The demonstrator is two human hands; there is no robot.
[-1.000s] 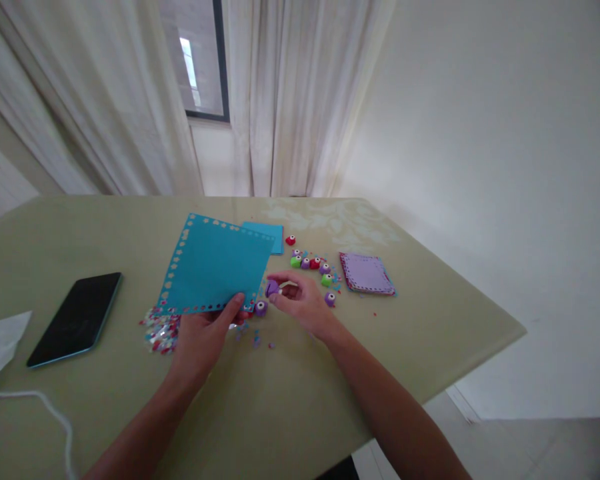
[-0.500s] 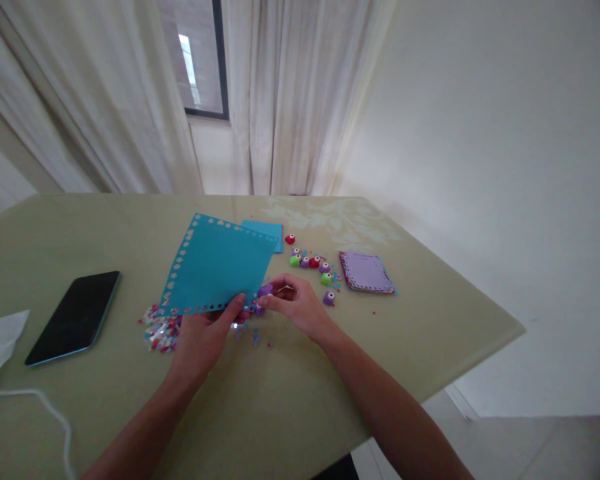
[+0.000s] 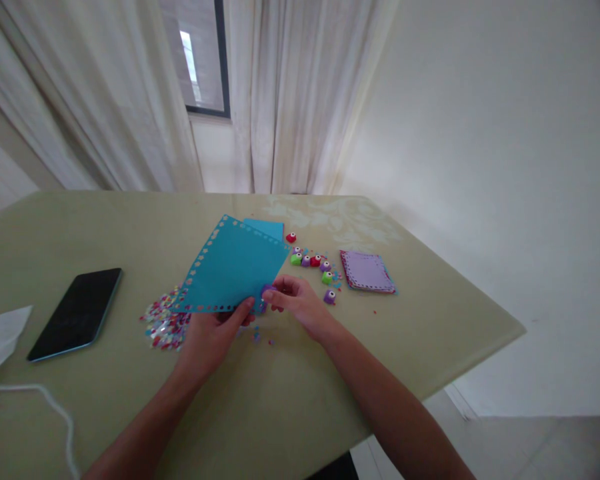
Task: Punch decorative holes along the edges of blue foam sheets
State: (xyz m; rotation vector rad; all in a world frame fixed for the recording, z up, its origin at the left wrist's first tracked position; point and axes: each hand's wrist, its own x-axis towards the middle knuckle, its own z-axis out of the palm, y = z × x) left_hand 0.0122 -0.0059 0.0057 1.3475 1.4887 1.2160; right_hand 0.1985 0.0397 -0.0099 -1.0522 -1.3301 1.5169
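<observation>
A blue paper sheet [image 3: 235, 267] with small shapes punched along its edges is pinched in my left hand [image 3: 217, 333], thumb on top near its lower right corner. My right hand [image 3: 303, 303] closes on a purple craft punch [image 3: 267, 293] set at that sheet's right corner; fingers hide part of the punch. Right of my hand stands another purple punch [image 3: 329, 297] with an eye-like white button. Further back are several similar punches, among them a green one [image 3: 327, 277] and a red one [image 3: 315, 261].
A pile of colourful paper bits [image 3: 165, 323] lies under the sheet's left side. Stacked purple punched papers [image 3: 369, 272] are at the right, blue paper [image 3: 267, 228] at the back. A black tablet [image 3: 77, 313], white paper [image 3: 3, 340] and white cable [image 3: 60, 413] occupy the left.
The blue sheet has shifted right and turned a little in my left hand, uncovering more of the paper-bit pile. My right hand keeps the purple punch at the sheet's corner.
</observation>
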